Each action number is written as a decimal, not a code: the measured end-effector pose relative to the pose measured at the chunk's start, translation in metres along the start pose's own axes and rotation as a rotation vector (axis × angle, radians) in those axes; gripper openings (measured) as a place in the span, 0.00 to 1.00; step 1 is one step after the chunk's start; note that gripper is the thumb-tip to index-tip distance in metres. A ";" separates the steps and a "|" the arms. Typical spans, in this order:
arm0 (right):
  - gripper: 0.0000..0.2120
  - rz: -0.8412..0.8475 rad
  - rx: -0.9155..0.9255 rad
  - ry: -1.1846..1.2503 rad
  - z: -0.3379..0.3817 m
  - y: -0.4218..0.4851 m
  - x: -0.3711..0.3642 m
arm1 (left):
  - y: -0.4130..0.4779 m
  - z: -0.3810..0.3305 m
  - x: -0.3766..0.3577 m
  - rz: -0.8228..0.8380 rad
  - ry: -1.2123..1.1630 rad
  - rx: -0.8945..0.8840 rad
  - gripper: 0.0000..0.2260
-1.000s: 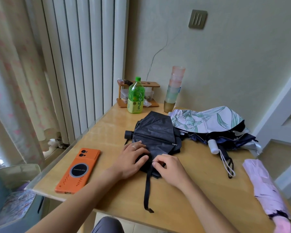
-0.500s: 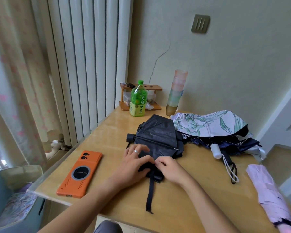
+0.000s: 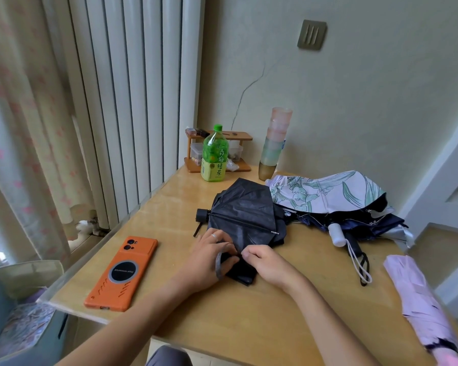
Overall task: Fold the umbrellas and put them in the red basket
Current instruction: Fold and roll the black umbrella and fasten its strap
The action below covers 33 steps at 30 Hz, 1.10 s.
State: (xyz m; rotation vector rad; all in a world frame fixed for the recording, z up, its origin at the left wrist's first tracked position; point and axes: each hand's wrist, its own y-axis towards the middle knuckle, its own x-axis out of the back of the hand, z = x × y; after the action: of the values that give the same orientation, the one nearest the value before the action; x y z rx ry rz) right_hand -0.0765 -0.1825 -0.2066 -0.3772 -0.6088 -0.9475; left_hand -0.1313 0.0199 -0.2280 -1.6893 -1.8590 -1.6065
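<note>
A collapsed black umbrella [image 3: 245, 217] lies in the middle of the wooden table [image 3: 249, 313], its cap end pointing left. My left hand [image 3: 209, 257] rests on its near end, with the black closing strap looped over my fingers. My right hand [image 3: 265, 262] pinches the fabric at the same end, right beside the left. Behind to the right lies a white umbrella with a green leaf print [image 3: 328, 192] on top of dark blue folds. A pink folded umbrella [image 3: 421, 305] lies at the table's right edge. No red basket is in view.
An orange phone [image 3: 122, 273] lies on the table's left side. A green tea bottle [image 3: 214, 154], a small wooden rack [image 3: 238, 167] and a stack of plastic cups [image 3: 275, 143] stand at the back. A white radiator and curtains are to the left.
The strap that hung toward the table's near edge has been pulled up and now loops over my left fingers. Both hands stay at the umbrella's near end.
</note>
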 end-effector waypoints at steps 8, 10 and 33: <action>0.09 0.049 0.012 0.018 0.003 -0.006 0.003 | -0.004 -0.005 0.009 0.098 -0.048 -0.084 0.06; 0.05 0.044 0.062 0.004 0.004 -0.011 0.003 | -0.006 -0.005 0.012 0.115 -0.031 -0.098 0.06; 0.08 -0.243 0.516 -0.518 0.003 -0.054 -0.019 | 0.000 -0.001 0.034 0.219 -0.163 0.071 0.14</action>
State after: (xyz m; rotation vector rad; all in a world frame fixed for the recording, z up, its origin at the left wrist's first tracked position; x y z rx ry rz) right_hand -0.1316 -0.1980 -0.2138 -0.0781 -1.3619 -0.8840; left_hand -0.1438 0.0400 -0.2034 -1.9659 -1.7052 -1.3392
